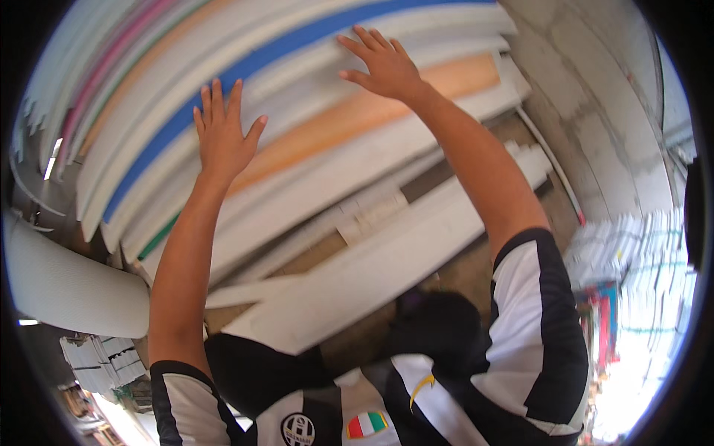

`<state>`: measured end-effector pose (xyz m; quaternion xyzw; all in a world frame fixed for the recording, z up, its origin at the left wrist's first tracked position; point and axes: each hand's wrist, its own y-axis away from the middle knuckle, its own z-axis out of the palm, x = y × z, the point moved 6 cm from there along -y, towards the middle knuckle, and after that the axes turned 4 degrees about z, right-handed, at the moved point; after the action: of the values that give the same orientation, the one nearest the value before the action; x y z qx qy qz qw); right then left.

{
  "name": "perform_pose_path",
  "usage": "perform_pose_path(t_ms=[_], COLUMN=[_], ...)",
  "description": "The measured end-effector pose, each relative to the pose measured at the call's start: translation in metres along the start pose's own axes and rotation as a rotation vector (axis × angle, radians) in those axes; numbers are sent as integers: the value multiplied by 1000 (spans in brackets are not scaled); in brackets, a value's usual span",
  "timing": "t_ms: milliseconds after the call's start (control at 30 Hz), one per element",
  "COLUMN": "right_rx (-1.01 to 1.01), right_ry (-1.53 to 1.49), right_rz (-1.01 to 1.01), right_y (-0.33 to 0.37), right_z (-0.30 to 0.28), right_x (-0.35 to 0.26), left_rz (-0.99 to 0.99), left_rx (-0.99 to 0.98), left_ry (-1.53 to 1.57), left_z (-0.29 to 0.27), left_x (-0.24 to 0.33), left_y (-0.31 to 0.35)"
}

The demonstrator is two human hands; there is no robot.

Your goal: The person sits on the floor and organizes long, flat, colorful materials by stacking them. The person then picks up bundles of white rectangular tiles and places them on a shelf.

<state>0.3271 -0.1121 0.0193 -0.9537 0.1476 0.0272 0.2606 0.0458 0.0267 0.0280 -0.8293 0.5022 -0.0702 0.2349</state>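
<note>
Both my hands are stretched out over a stack of long, foam-like sheets in white, blue, orange and other colours. My left hand [223, 137] is open, its fingers spread over a pale sheet, fingertips by the blue sheet [279, 53]. Further right and farther away, my right hand [385, 68] is also open, with fingers apart, near the blue sheet and above the orange sheet [465, 77]. Neither hand grips anything. Whether the palms press on the sheets or hover just over them, I cannot tell.
Loose white strips and a long white board [387, 260] lie on the floor before me. A large white roll [74, 286] rests at the left. To the right are a grey block wall [595, 97], a thin white pipe [554, 167] and tied white stacks [632, 253].
</note>
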Motion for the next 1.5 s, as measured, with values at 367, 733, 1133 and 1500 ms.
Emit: perform_pose_path(t_ms=[367, 733, 1133, 1500], right_rx=[-862, -830, -764, -517], right_ry=[-25, 8, -95, 54], right_rz=[-205, -325, 9, 122], right_y=[392, 443, 377, 180], right_z=[85, 91, 69, -94], right_x=[24, 54, 76, 87], left_rz=[214, 54, 75, 75], left_rx=[-899, -1187, -1073, -927], left_ry=[344, 275, 586, 385], left_z=[158, 129, 119, -100], left_x=[263, 312, 228, 76], left_y=[285, 325, 257, 95])
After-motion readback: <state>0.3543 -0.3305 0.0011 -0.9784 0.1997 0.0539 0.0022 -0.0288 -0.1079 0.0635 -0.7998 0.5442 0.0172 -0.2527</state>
